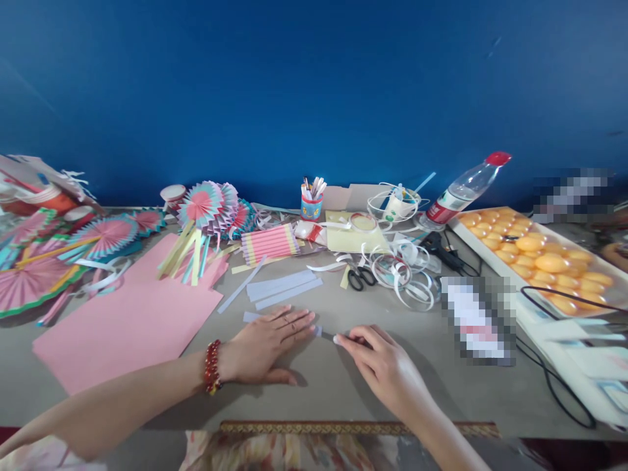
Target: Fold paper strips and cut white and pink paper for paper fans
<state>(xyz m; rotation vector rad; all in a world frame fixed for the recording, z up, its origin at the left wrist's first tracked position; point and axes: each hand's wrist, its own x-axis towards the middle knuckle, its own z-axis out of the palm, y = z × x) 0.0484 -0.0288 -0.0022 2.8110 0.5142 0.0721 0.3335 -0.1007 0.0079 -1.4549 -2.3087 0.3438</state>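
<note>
My left hand, a beaded red bracelet at its wrist, lies flat with fingers stretched over a narrow pale lavender paper strip. Both ends of that strip peek out from under the hand. My right hand is closed in a pinch just past the strip's right end; whether anything is between the fingertips I cannot make out. Beyond my left hand lie more lavender paper strips. A single slanted strip rests to their left. Black-handled scissors lie farther back, right of these strips.
Pink paper sheets and folded paper fans cover the left. Coiled white tape, a black glue gun, a tilted bottle and a box of orange balls occupy the right. A pen cup stands at the back.
</note>
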